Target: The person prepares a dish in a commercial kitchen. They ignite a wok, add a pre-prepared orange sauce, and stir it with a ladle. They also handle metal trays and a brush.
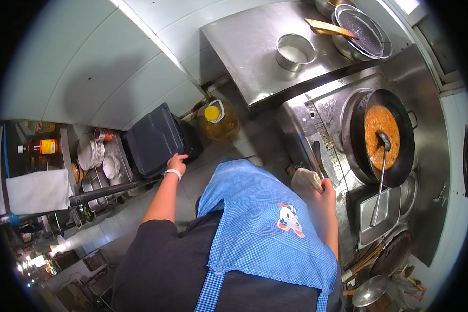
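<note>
My left hand (177, 163), with a pale band at the wrist, is at the near edge of a dark grey lidded plastic bin (154, 138); its fingers are apart and hold nothing. My right hand (327, 192) grips a greyish folded cloth (306, 180) beside the front edge of the stove. Beyond it a black wok (407, 156) on the burner holds an orange-red sauce or stew (378, 117). A metal ladle (381, 183) rests with its bowl in the food and its handle over the wok's rim.
A steel table (249, 50) bears a round metal pot (295, 52) and stacked bowls with a strainer (360, 31). A yellow-capped oil jug (219, 121) stands on the floor. Left, shelves hold plates (90, 153) and a white towel (39, 191). A rectangular steel pan (388, 206) lies beside the wok.
</note>
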